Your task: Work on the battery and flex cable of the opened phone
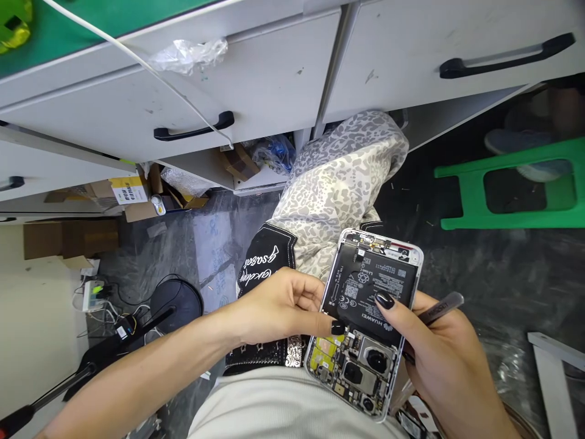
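Note:
An opened smartphone (365, 280), its back cover off, lies tilted above my lap. It shows a black battery, a circuit board with yellow patches, and camera modules at the end nearer my body. My left hand (286, 311) grips its left edge, thumb on the board just below the battery and fingers curled at the side. My right hand (448, 353) holds the right edge, with its thumb lying on the battery. A pair of tweezers (442, 307) is tucked between that hand's thumb and fingers, its far part hidden behind the phone.
Grey drawers (256, 79) with black handles stand ahead, under a green-topped surface (91, 24). A white cable (169, 85) hangs down in front. A green stool (512, 183) stands right, cardboard boxes (73, 238) left. A black round base (176, 302) and wires lie on the floor.

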A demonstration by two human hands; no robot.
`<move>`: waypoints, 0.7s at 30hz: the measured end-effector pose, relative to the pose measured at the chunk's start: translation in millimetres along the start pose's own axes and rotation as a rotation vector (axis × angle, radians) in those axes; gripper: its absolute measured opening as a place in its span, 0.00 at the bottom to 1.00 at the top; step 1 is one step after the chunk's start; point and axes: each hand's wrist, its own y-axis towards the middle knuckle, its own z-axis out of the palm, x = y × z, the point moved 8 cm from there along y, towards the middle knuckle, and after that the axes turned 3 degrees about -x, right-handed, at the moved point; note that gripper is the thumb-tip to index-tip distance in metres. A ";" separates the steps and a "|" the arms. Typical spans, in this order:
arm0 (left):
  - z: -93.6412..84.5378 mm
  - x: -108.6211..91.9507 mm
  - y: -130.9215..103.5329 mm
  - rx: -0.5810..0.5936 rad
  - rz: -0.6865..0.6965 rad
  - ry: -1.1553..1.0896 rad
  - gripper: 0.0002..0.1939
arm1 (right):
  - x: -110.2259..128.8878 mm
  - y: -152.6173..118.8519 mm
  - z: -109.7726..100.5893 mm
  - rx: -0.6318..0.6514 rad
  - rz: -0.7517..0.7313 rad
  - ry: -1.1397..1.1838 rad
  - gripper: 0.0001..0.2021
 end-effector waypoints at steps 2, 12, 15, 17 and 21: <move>-0.6 -0.2 -1.3 0.003 0.009 0.012 0.13 | 3.4 -2.4 -1.2 -0.025 -0.025 0.000 0.07; 2.0 -3.4 -6.8 0.059 0.012 0.032 0.08 | 16.4 -15.8 -9.8 -0.118 -0.137 -0.153 0.09; 2.3 -6.2 -7.6 0.068 0.019 0.029 0.08 | 16.8 -15.9 -10.8 -0.126 -0.139 -0.175 0.10; 2.2 -6.9 -6.8 0.064 0.020 0.030 0.10 | 16.6 -14.5 -10.4 -0.124 -0.145 -0.186 0.10; 2.5 -6.1 -4.1 0.052 0.020 0.050 0.13 | 15.9 -13.1 -9.5 -0.120 -0.155 -0.168 0.07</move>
